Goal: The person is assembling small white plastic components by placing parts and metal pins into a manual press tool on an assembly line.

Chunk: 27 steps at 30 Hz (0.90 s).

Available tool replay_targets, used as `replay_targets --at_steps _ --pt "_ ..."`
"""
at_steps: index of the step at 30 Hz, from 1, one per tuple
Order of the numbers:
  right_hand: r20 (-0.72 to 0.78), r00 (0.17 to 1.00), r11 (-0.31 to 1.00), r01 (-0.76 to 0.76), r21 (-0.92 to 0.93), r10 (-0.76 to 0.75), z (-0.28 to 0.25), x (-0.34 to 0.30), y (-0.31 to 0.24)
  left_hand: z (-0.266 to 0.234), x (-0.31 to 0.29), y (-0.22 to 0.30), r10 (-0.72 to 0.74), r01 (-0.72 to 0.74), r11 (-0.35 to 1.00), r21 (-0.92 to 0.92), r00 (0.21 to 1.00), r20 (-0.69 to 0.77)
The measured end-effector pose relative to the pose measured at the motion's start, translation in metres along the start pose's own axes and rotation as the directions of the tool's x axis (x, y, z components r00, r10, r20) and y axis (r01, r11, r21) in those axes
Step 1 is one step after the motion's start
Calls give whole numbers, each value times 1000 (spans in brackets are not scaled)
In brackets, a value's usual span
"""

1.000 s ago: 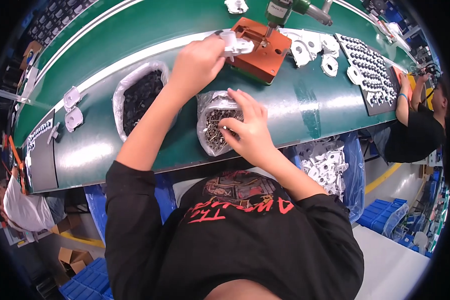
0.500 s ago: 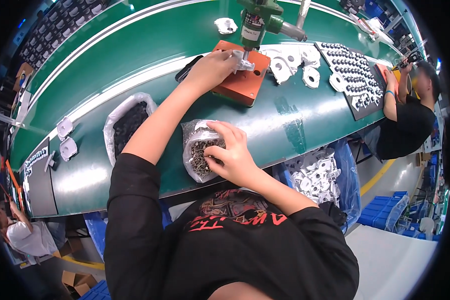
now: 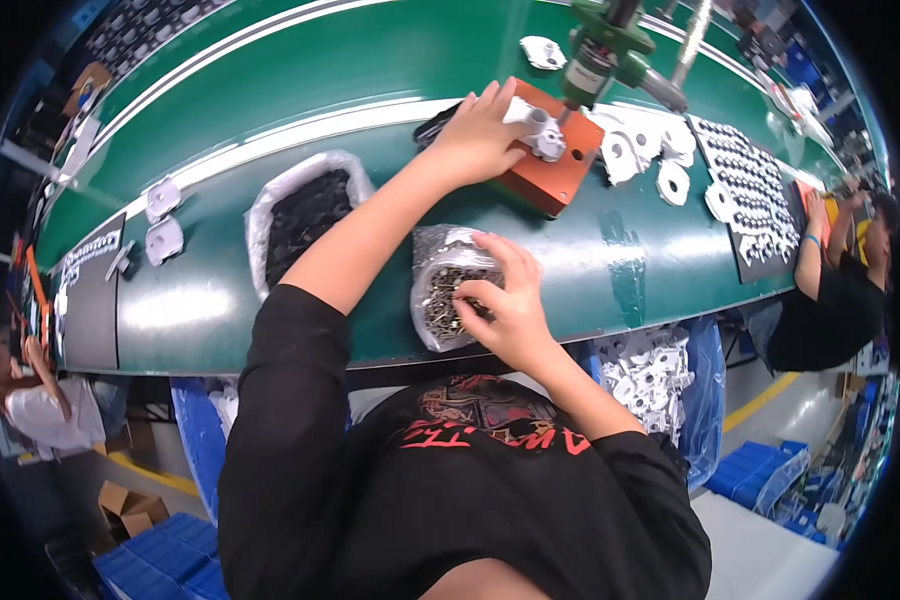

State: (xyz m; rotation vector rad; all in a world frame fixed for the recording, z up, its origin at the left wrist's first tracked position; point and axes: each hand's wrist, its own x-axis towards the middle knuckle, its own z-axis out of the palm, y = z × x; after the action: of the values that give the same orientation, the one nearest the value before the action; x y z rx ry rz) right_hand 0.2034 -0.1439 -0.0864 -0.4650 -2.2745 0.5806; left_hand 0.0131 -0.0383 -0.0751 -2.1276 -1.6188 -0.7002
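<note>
At the orange fixture block, my left hand grips a white plastic part from its left side, fingers stretched along the far side and thumb on the near side. The tip of a green power screwdriver stands just over that part. My right hand is at a clear plastic bag of small metal screws. Its thumb and forefinger are bent together among the screws; whatever they pinch is too small to make out.
Left of the screws stands a plastic-lined container of black pieces. White parts lie right of the fixture, beside a black board with rows of parts. A blue bin sits below the edge. A co-worker works at right, another at left.
The whole view has shifted, so the bench appears farther right. My left fingers have spread wider around the white part, and the screwdriver tip is no longer over the same spot. My right hand stays in the screws.
</note>
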Motion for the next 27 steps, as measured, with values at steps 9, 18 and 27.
replay_targets --at_steps 9,18,27 --pt "29 993 961 -121 247 117 -10 1 5 -145 -96 -68 -511 608 768 -202 772 378" --pt "15 973 856 -212 471 232 -19 10 5 -155 -158 -43 -583 637 770 -38 727 362" --pt "-71 958 870 -218 442 277 -36 -4 22 -138 -154 -48 -534 568 822 -36 792 298"
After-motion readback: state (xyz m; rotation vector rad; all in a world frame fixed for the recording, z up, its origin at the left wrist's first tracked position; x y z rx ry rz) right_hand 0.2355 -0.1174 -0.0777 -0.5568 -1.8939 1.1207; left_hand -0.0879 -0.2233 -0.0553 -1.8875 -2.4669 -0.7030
